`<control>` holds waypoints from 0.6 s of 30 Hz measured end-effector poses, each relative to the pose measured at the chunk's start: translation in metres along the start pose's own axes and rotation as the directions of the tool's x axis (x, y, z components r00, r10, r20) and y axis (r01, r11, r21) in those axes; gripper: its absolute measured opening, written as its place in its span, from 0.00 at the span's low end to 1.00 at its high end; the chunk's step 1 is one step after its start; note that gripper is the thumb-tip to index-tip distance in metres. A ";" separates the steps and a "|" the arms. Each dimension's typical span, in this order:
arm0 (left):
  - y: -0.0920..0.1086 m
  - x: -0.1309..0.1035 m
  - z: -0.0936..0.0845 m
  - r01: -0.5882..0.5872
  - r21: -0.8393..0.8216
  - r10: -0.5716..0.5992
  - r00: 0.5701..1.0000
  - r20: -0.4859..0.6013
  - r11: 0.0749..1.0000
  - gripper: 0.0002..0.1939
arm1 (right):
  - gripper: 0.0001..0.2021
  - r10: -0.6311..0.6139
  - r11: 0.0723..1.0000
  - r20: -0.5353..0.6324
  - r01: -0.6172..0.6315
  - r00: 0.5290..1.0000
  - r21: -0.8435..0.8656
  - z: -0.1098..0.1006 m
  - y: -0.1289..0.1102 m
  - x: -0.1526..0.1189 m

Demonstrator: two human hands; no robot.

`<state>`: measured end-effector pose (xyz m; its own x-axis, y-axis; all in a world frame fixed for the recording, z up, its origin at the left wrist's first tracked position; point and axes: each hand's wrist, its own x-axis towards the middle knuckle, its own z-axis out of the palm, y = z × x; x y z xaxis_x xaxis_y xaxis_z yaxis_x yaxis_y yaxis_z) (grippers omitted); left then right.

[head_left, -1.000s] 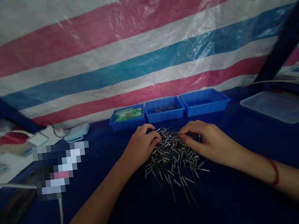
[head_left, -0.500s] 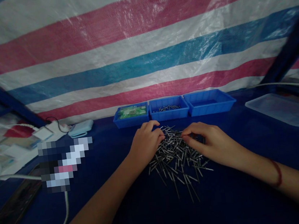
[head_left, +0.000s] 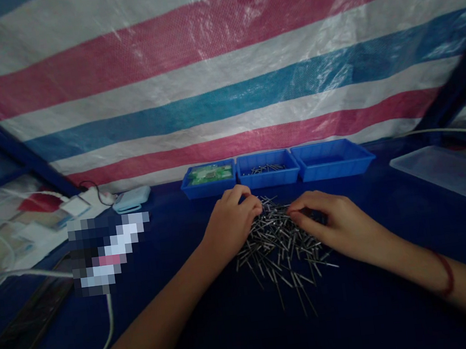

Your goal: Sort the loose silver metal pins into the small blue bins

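Note:
A loose heap of thin metal blind rivets [head_left: 281,242] lies on the dark blue table, long stems pointing every way. At the heap's upper left is my left hand [head_left: 233,217], its fingers curled and the thumb pressed toward the forefinger; whatever may be between them is hidden. My right hand [head_left: 336,224] reaches in from the right, thumb and forefinger pinched at the heap's edge. Rivet stems show close to those fingertips, but what they grip is too small to tell. Behind the heap, the middle blue bin [head_left: 270,178] has some rivets in it.
A left blue bin [head_left: 209,188] holds green-and-clear packets; a right blue bin [head_left: 334,167] stands beside the middle one. A clear plastic lid [head_left: 453,170] lies far right. At left are a phone [head_left: 30,318], white cables, a power strip [head_left: 53,233] and a light-blue case [head_left: 132,199].
The whole view has shifted slightly, so everything sits a little further right. Both hands keep nearly the same pinched pose at the heap; the left fingers are slightly more curled.

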<state>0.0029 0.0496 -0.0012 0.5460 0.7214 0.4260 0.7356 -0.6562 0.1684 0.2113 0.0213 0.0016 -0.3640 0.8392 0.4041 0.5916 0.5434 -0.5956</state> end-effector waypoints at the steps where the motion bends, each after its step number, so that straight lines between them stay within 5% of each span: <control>1: 0.003 -0.002 -0.004 0.004 -0.073 -0.005 1.000 -0.018 0.997 0.05 | 0.08 0.026 0.999 -0.001 -0.026 1.000 0.030 0.000 -0.001 0.000; 6: 0.023 -0.009 -0.015 -0.037 -0.364 0.003 0.996 -0.093 0.931 0.04 | 0.11 0.219 0.897 0.077 -0.232 0.973 0.376 -0.003 -0.012 0.001; 13: 0.040 -0.014 -0.009 -0.141 -0.336 0.064 0.971 -0.232 0.931 0.05 | 0.09 0.327 0.538 0.231 -0.381 0.917 0.752 0.000 -0.022 -0.001; 18: 0.043 -0.016 -0.006 -0.131 -0.321 0.047 0.966 -0.255 0.938 0.05 | 0.07 0.282 0.551 0.172 -0.306 0.944 0.776 0.002 -0.020 -0.003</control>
<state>0.0236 0.0087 0.0048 0.4599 0.6091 0.6462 0.4898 -0.7810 0.3876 0.1990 0.0074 0.0109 -0.3006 0.9490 0.0946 -0.1212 0.0604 -0.9908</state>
